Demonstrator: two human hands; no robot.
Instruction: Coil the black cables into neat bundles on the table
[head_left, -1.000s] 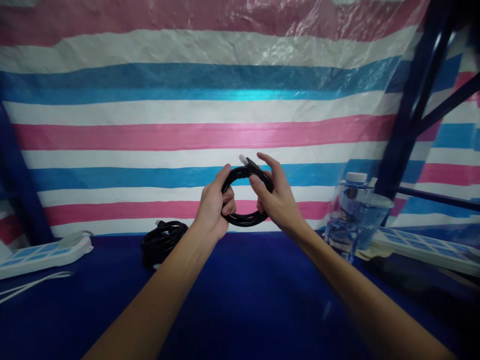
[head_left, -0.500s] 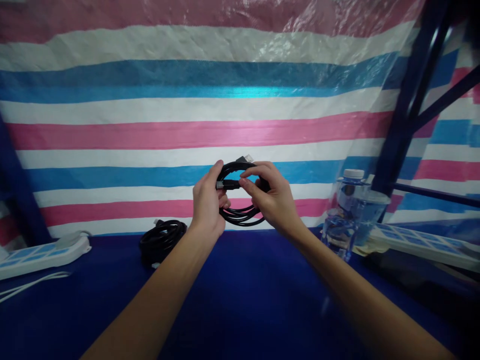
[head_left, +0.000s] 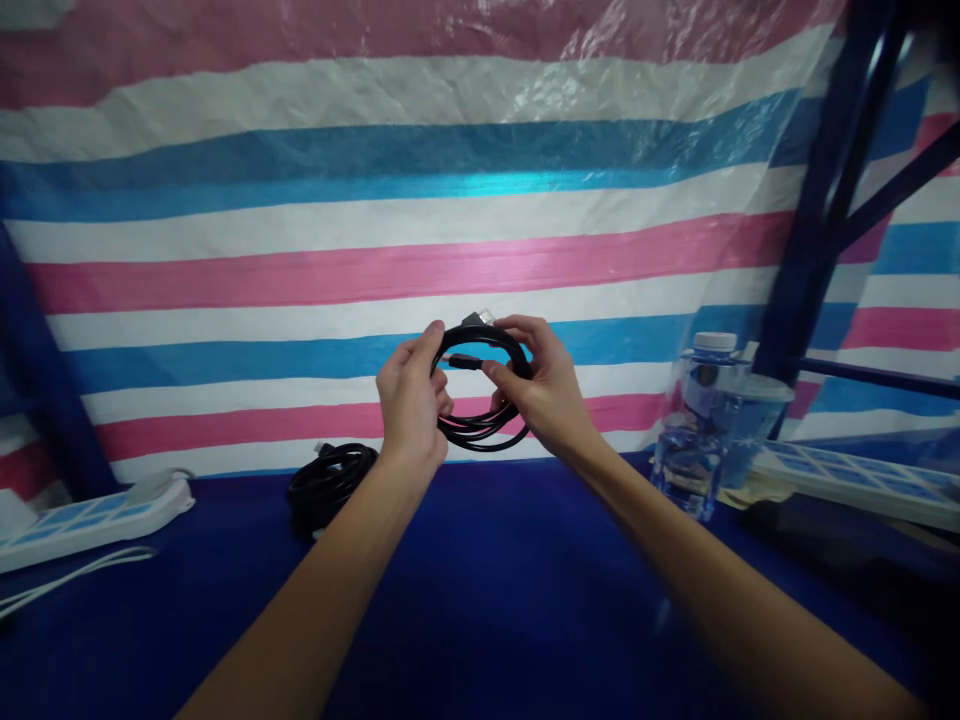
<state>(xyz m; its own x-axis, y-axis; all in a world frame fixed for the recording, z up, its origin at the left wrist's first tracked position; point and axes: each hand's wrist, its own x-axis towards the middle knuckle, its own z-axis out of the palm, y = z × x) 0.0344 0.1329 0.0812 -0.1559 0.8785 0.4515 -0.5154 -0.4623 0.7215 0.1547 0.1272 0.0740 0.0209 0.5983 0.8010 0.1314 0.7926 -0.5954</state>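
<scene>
A coiled black USB cable [head_left: 484,432] hangs in the air between my two hands, above the back edge of the table. My left hand [head_left: 411,400] is closed around the left side of the coil, thumb on top. On the coil's right side, my right hand [head_left: 541,385] grips the loops, and its thumb presses near a black plug [head_left: 466,362] that points left inside the ring. A second plug with a metal USB end [head_left: 480,318] sticks up behind the top of the coil. Some of my fingers are hidden behind the loops.
Another coiled black cable [head_left: 330,485] lies on the blue table [head_left: 480,590], left of my hands. A white power strip [head_left: 97,520] sits far left, another [head_left: 855,480] at right. A water bottle [head_left: 690,440] and plastic cup [head_left: 754,420] stand right. Striped sheeting [head_left: 420,280] hangs behind.
The plug inside the ring now tilts slightly, and my right index finger has moved up and back onto the coil's top right. The view has shifted a little; both hands still hold the cable.
</scene>
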